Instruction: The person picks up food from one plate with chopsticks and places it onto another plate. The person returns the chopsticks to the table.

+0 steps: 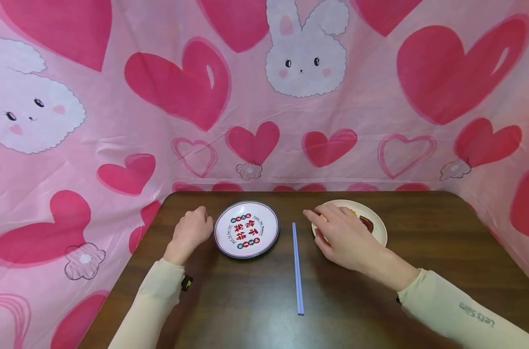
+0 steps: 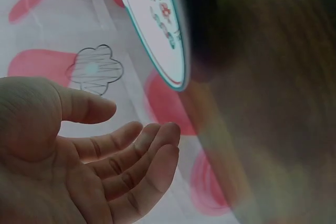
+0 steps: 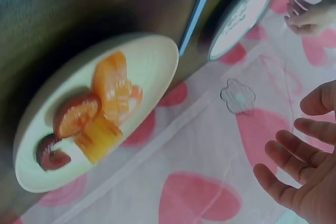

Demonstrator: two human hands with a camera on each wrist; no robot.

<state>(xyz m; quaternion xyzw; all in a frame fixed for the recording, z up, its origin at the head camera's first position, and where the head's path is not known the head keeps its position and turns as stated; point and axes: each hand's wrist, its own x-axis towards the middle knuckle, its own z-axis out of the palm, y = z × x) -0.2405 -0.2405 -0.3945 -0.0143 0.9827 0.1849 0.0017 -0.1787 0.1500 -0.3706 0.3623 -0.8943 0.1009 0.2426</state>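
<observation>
My left hand [image 1: 192,231] is beside the left rim of a white plate [image 1: 247,231] with a dark rim and red and blue lettering. Its fingers hang loosely bent and empty in the left wrist view. Above a cream oval plate [image 1: 380,228], my right hand [image 1: 340,232] hovers with relaxed, spread fingers and nothing in them. On that plate lie several food pieces: a glossy orange piece [image 3: 111,85], a round reddish-brown slice [image 3: 77,116], a yellow chunk [image 3: 100,139] and a dark red curled piece [image 3: 51,153]. In the head view the right hand hides most of them.
Two light purple chopsticks [image 1: 297,269] lie side by side on the dark wooden table [image 1: 242,305], between the two plates. A pink cloth [image 1: 256,97] with hearts and rabbits hangs behind the table and along both sides.
</observation>
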